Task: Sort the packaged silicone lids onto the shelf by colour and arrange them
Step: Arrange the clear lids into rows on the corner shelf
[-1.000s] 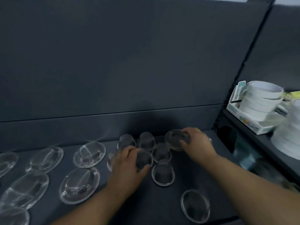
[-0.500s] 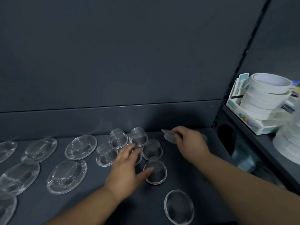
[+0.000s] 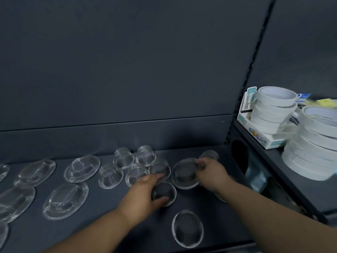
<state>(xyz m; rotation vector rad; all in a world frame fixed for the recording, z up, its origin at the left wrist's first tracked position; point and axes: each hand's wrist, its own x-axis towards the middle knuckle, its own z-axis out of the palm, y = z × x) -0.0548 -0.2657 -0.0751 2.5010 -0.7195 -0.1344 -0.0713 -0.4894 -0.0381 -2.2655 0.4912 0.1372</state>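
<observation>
Clear lids point(image 3: 83, 168) lie spread across the dark shelf point(image 3: 102, 225). The left hand point(image 3: 140, 194) grips a small lid point(image 3: 165, 191), and the right hand point(image 3: 211, 172) pinches a wider lid point(image 3: 184, 173) by its rim.

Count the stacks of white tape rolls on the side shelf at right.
2. The back stack sits in an open box. The near stack stands in front of it, cut off by the frame's right edge. More may lie beyond.
</observation>
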